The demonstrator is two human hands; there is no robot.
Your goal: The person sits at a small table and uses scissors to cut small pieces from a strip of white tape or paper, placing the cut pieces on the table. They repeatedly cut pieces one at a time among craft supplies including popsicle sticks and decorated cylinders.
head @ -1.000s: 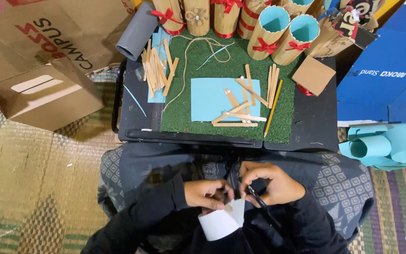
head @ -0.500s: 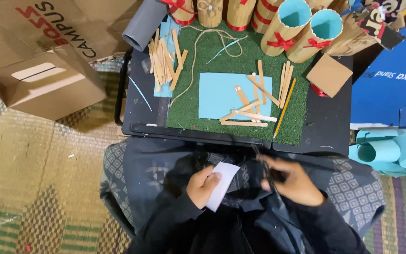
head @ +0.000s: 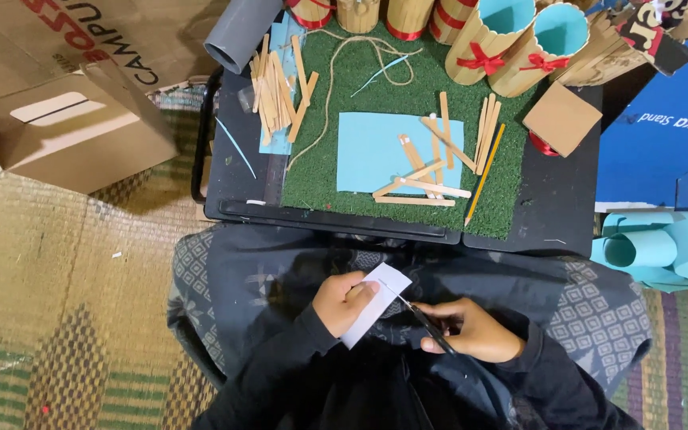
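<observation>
My left hand [head: 342, 301] holds a small white paper strip [head: 379, 306] over my lap, thumb on top. My right hand [head: 471, 330] grips dark scissors [head: 424, 321] whose blades point up-left and meet the paper's right edge. Both hands hover above the dark patterned cloth [head: 232, 279] on my legs. Ahead lies a low black table [head: 559, 203] with a green turf mat [head: 336, 119], a light blue paper sheet [head: 376, 151] and loose wooden craft sticks [head: 424, 179] on it.
A pile of sticks [head: 276, 87], twine [head: 336, 72] and a pencil [head: 483, 171] lie on the mat. Stick-covered cups with red bows [head: 487, 48] line the far edge, by a grey tube [head: 240, 32]. A cardboard box [head: 73, 127] is left, rolled blue paper [head: 654, 247] right.
The paper has turned from hanging below my hands to lying flat between them. My right hand shifted right and brought the scissors against the paper's edge. The view tilted slightly.
</observation>
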